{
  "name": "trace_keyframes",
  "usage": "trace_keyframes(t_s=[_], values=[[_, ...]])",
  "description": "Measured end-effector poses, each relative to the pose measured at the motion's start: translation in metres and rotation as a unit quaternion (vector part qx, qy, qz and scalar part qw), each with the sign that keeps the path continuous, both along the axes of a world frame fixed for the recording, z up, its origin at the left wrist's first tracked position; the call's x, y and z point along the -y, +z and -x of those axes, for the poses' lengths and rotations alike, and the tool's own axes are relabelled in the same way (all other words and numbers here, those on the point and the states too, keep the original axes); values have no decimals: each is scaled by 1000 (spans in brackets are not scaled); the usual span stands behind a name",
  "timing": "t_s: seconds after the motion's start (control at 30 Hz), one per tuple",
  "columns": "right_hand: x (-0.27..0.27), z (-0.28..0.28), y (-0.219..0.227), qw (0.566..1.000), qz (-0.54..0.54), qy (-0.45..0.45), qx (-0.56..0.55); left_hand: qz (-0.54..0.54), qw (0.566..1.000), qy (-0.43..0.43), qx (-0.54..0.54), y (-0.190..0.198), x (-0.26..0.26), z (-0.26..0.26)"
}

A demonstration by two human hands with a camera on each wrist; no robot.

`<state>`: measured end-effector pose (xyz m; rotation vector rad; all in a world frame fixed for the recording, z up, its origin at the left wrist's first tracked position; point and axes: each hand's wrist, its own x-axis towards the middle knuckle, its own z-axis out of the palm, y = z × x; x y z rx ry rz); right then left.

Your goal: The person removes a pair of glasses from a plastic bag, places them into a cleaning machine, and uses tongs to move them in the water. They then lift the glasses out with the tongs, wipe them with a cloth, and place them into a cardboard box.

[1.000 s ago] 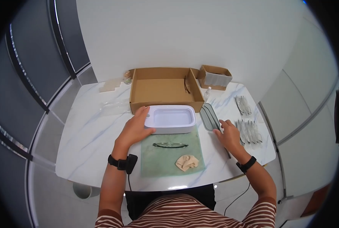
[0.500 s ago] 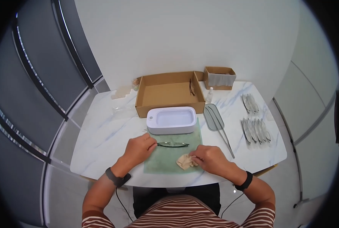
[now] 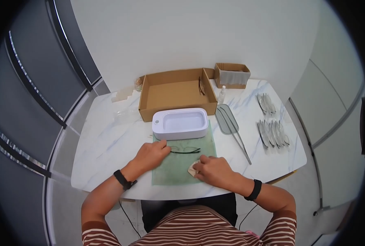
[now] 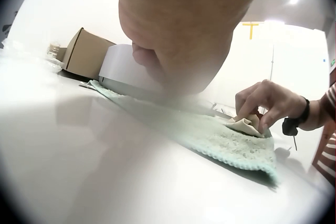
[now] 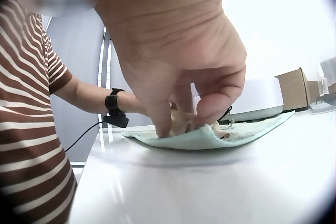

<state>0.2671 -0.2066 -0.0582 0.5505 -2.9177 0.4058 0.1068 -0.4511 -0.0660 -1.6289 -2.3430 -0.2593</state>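
Observation:
A pair of thin dark-framed eyeglasses (image 3: 185, 150) is over the green towel (image 3: 170, 174), in front of a white basin-like device (image 3: 180, 133). My left hand (image 3: 151, 156) pinches the left end of the eyeglasses, its fingertips partly hidden. In the left wrist view, that hand's fingers are blurred low over the towel. My right hand (image 3: 215, 170) grips a crumpled beige cloth (image 3: 193, 168) at the towel's right side. Seen from the right wrist, thumb and fingers close down on the cloth (image 5: 181, 123).
Behind the device stands an open cardboard box (image 3: 170, 94) with dark glasses inside. A grey tray (image 3: 227, 119) carries long tweezers (image 3: 242, 145). Several bagged glasses (image 3: 272, 133) lie at the right. A small bottle (image 3: 222, 95) and a lined carton (image 3: 232, 76) are at the back.
My left hand has come off the white device to the eyeglasses' left end. My right hand has left the tray and taken hold of the beige cloth.

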Motion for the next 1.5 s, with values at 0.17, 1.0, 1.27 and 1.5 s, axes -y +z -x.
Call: trace_keyframes(t_s=[0.17,1.0,1.27,1.5], values=[[-5,6,-7,999,41,-7,-19,-25,997,23,62,4,-5,4],[-16,70,3,972,-85,167,-139,-47,914,6,402,-24,-12,1],[-62,69,-2,982,-99,113,-112,-43,911,10,410,-14,-13,-2],[-81,59,9,990,-84,16,-109,-24,918,29,395,-11,-12,-6]])
